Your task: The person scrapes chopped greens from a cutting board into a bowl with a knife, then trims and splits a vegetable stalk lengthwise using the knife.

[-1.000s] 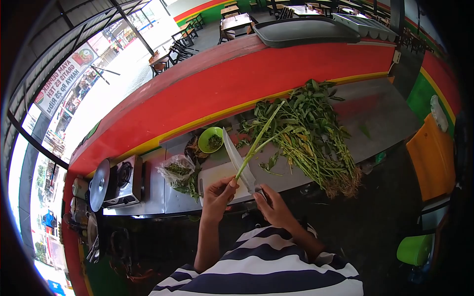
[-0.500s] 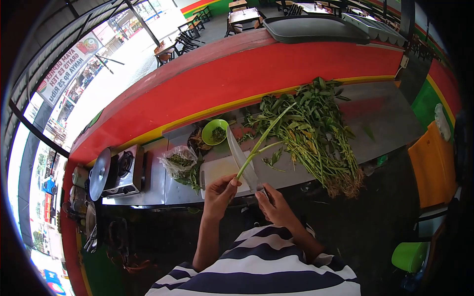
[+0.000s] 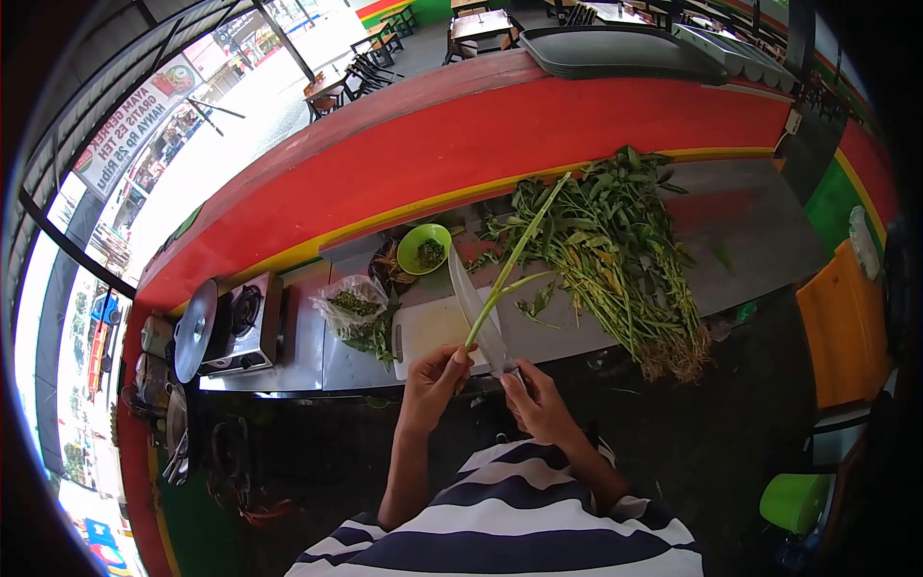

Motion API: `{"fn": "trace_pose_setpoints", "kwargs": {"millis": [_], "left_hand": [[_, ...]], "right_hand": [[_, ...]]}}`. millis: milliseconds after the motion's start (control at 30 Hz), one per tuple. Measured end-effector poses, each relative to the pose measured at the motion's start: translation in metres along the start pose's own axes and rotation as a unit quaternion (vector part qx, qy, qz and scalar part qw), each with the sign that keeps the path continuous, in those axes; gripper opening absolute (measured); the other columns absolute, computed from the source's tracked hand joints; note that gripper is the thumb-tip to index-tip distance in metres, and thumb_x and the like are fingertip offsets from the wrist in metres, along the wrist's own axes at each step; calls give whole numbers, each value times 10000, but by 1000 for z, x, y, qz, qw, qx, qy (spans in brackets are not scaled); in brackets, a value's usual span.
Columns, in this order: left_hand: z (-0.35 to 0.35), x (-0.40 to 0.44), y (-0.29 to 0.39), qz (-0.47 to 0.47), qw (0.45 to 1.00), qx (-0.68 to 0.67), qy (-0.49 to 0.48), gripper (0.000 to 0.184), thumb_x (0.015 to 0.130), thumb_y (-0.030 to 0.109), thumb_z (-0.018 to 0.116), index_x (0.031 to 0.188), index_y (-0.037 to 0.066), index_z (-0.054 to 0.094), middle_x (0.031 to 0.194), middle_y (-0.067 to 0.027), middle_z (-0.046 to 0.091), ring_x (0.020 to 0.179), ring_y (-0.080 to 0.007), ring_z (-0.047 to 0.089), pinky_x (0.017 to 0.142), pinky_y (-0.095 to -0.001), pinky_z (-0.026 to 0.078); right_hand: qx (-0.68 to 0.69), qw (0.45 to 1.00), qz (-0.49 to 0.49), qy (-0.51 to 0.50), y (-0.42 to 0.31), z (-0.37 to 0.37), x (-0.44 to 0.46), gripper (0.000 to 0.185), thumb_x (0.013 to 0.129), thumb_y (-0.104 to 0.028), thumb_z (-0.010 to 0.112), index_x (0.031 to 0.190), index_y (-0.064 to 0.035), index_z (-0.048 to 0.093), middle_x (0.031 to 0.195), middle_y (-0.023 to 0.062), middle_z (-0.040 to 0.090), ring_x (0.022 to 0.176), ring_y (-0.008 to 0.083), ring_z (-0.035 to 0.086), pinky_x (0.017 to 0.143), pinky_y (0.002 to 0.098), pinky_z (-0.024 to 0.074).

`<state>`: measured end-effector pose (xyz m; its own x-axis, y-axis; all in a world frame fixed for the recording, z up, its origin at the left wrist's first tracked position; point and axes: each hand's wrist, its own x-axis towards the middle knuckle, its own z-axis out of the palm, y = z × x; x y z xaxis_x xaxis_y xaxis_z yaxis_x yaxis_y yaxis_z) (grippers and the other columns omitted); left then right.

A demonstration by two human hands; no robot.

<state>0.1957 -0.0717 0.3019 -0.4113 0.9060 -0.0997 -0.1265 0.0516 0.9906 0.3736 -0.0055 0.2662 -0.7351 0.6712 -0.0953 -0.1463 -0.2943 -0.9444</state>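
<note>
My left hand (image 3: pixel 433 387) is closed around the lower end of a long green vegetable stem (image 3: pixel 519 252), which points up and away, with a side shoot branching right. My right hand (image 3: pixel 536 404) grips the handle of a large knife (image 3: pixel 469 298). Its broad blade points away from me and lies against or just behind the stem; whether it cuts in is unclear. Below the blade is a white cutting board (image 3: pixel 415 335). To the right lies a heap of leafy greens (image 3: pixel 611 255) with roots toward me. A green bowl (image 3: pixel 408 246) beyond the knife tip holds chopped greens.
A plastic bag of greens (image 3: pixel 350 306) lies left of the board, beside loose leaves. Further left stand a gas stove (image 3: pixel 252 317) and a large round lid (image 3: pixel 197 327). A red wall (image 3: pixel 404 159) borders the counter's far side, with a dark tray (image 3: pixel 620 55) on top.
The stem has swung slightly more upright in my left hand. My right hand and the knife have hardly moved. The view has shifted slightly.
</note>
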Motion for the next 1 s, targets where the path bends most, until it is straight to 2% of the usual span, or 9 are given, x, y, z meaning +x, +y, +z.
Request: {"fn": "trace_pose_setpoints", "kwargs": {"millis": [100,167,300,367,533,733,800,1000], "left_hand": [[-6,-4,-5,13,1000,12,-6,269,997,201,629,1136,-19,697,843,9,603,728,-52,509,631,-214,410],[-9,-5,-11,27,999,19,3,263,991,194,637,1128,-22,702,852,7,605,729,-58,511,651,-219,421],[-10,-7,-19,45,999,11,26,247,969,182,669,1093,-28,714,860,2,629,743,-69,539,706,-227,445],[-9,-9,-17,33,998,14,44,240,961,180,681,1078,-26,717,859,-1,642,754,-69,554,711,-226,449],[-6,-16,-15,13,997,14,78,217,944,172,703,1049,-17,723,860,-10,676,774,-70,585,728,-224,462],[-12,-26,-13,30,998,6,47,215,935,152,711,1053,-27,721,872,-16,661,790,-69,582,730,-216,465],[-12,-33,-10,23,998,55,29,207,931,141,714,1046,-30,722,873,-18,649,789,-68,576,719,-212,459],[-25,-47,-17,49,993,67,81,208,933,145,712,1055,-24,727,865,-13,643,775,-66,568,716,-211,458]], "right_hand": [[8,1000,-2,-10,1,1,-3,220,1038,-227,528,1140,-34,551,675,-41,454,567,34,429,495,218,355],[23,1000,-8,-17,6,4,-4,170,1049,-257,512,1043,-87,519,604,-75,395,438,-2,345,381,193,282],[-6,999,29,-25,4,2,-11,229,1039,-241,522,1147,-39,538,670,-39,451,541,32,410,473,225,342],[-19,1000,4,-24,4,4,-13,217,1040,-243,519,1121,-42,541,665,-38,450,538,31,410,471,228,338],[-14,1000,12,-23,5,4,-19,203,1039,-239,520,1088,-43,545,654,-43,441,535,32,404,470,227,336],[12,999,19,-25,12,6,-19,187,1040,-231,520,1066,-48,544,649,-50,437,517,29,399,454,225,323],[29,999,27,-29,10,12,-19,180,1040,-228,520,1057,-50,542,649,-50,439,514,28,399,451,225,320],[-4,999,4,-38,20,26,-18,181,1041,-236,519,1019,-56,532,640,-36,446,515,35,404,453,233,321]]}}
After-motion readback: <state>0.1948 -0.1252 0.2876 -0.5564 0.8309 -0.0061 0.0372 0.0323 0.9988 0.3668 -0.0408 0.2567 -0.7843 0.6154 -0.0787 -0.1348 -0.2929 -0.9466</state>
